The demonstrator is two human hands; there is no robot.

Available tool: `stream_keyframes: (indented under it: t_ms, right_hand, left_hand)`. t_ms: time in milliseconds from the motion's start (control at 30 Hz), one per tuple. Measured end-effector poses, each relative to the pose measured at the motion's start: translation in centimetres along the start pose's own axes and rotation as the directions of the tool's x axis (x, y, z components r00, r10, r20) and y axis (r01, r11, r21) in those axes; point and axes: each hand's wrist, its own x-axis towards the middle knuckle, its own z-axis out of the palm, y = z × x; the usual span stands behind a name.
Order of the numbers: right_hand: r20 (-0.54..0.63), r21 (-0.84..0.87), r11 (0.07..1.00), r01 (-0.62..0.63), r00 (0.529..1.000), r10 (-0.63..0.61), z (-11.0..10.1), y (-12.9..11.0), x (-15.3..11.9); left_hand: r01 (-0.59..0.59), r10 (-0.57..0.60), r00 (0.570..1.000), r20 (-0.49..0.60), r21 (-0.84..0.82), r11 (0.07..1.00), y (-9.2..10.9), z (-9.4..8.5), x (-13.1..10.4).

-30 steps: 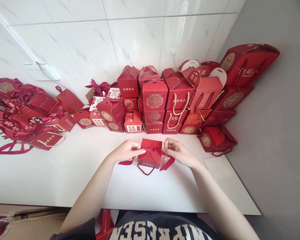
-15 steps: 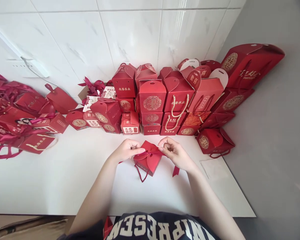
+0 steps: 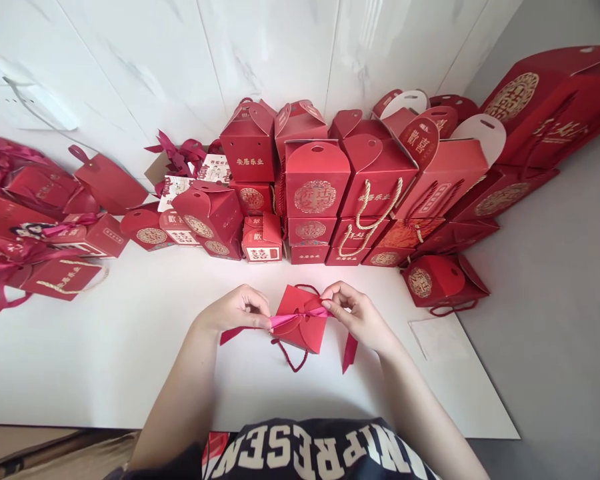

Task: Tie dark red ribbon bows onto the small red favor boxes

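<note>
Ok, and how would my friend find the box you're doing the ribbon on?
On the white table, look in front of the stacked red boxes. Between the left hand and right hand sits one small red box. Unlike the stacked ones behind it, it has a shiny pinkish-red ribbon across its top, pinched by both hands.
</note>
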Motion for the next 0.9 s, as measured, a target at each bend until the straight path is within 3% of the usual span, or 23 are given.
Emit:
stream_keyframes:
  t_ms: [133, 267, 367, 500, 733, 900]
  right_hand:
    - [0.009, 0.002, 1.0, -0.006, 1.0, 0.006, 0.4, 0.1, 0.0]
    - [0.001, -0.017, 1.0, -0.011, 1.0, 0.011, 0.4, 0.1, 0.0]
    - [-0.005, -0.013, 1.0, -0.008, 1.0, 0.008, 0.4, 0.2, 0.1]
    - [0.003, 0.008, 1.0, -0.017, 1.0, 0.017, 0.4, 0.3, 0.1]
    - [0.011, 0.057, 0.998, -0.028, 1.0, 0.028, 0.5, 0.3, 0.1]
    - [0.011, 0.04, 0.999, -0.02, 1.0, 0.02, 0.4, -0.1, 0.1]
  left_hand:
    - [-0.271, 0.268, 0.96, -0.075, -0.032, 0.962, -0.1, 0.5, 0.9]
    - [-0.407, 0.399, 0.913, -0.082, -0.149, 0.901, -0.6, 2.0, 2.6]
    - [-0.401, 0.365, 0.911, -0.19, -0.212, 0.891, -1.1, 3.1, 3.5]
    - [-0.345, 0.289, 0.907, -0.305, -0.148, 0.927, -1.1, 4.0, 3.9]
    - [-0.282, 0.271, 0.892, -0.362, 0.023, 0.959, 0.0, 4.5, 3.9]
    - [-0.259, 0.27, 0.921, -0.282, 0.077, 0.963, 0.4, 4.2, 3.6]
